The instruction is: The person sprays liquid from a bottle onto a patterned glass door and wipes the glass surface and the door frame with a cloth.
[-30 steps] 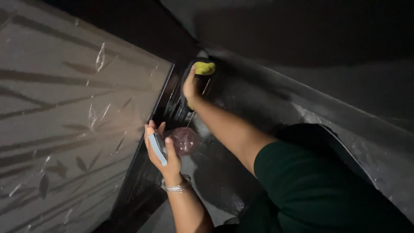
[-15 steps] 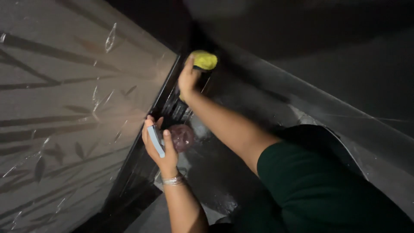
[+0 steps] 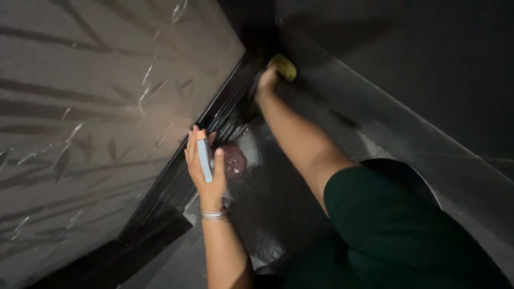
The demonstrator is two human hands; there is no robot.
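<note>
My left hand (image 3: 206,171) grips a slim light-blue phone (image 3: 204,158) edge-on, its light falling on the surfaces around it. A silver bangle sits on that wrist. My right hand (image 3: 266,81) reaches far up and presses a yellow sponge (image 3: 283,66) into a dark corner where a black frame (image 3: 225,112) meets a plastic-wrapped surface. A dark green sleeve (image 3: 396,225) covers my right upper arm. Behind the left hand sits a small round reddish object (image 3: 234,160), wrapped in film.
A large panel with a leaf pattern (image 3: 91,118), covered in shiny plastic wrap, fills the left side. A dark plastic-covered surface (image 3: 407,123) slopes along the right. The space is dim and narrow.
My right hand has carried the sponge farther up into the corner. The view has closed in; the left hand still holds the phone in much the same place.
</note>
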